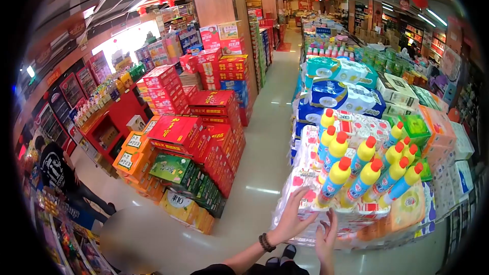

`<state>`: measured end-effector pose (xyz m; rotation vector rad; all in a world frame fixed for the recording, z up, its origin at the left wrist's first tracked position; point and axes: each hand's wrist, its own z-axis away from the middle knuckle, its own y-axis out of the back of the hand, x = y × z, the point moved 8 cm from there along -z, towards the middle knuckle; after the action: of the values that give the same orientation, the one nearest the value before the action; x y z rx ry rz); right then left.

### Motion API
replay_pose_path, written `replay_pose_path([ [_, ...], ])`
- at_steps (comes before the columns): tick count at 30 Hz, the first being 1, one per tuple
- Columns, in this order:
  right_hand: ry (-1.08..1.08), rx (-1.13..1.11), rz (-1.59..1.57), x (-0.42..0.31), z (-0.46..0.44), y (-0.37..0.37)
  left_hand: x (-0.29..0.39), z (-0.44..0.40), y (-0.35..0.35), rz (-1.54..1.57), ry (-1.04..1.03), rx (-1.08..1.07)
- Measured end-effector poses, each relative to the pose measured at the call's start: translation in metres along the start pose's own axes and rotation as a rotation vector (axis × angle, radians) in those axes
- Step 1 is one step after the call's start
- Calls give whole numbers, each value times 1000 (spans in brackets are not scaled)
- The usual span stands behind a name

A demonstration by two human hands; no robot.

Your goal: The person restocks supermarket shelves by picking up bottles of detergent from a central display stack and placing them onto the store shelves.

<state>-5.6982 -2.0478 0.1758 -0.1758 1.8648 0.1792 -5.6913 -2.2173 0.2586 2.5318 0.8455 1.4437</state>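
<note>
Several yellow bottles with red caps and blue labels, looking like cleaner bottles, stand upright in rows on wrapped paper packs. My left hand, with a dark beaded bracelet at the wrist, is raised at the stack's near left corner, fingers apart and nothing in them. Close to it, my right hand points up with its fingers stretched out, also holding nothing. Both hands are just in front of the nearest bottle; whether a fingertip touches the packs I cannot tell.
Blue tissue packs and teal packs are piled behind the bottles. Across the aisle floor stand stacked red drink cartons and green cartons. A person in dark clothing stands at the far left.
</note>
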Motion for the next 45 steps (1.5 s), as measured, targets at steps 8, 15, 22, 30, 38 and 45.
replay_pose_path([
  [8,116,-34,130,-6,-46,0,-41,-46,-58,85,91,-101],
  [15,92,74,286,8,-35,2,-55,-50,-60,156,102,-246],
  [22,50,329,377,-2,-18,-21,-93,-37,-56,495,197,-463],
  [30,-30,524,539,-38,81,-33,-24,24,-18,705,-408,-681],
  [38,-274,1076,438,-70,287,-74,55,191,-79,887,-355,-1981],
  [45,-398,1643,383,-123,507,-148,112,453,-57,1187,-1063,-2067],
])
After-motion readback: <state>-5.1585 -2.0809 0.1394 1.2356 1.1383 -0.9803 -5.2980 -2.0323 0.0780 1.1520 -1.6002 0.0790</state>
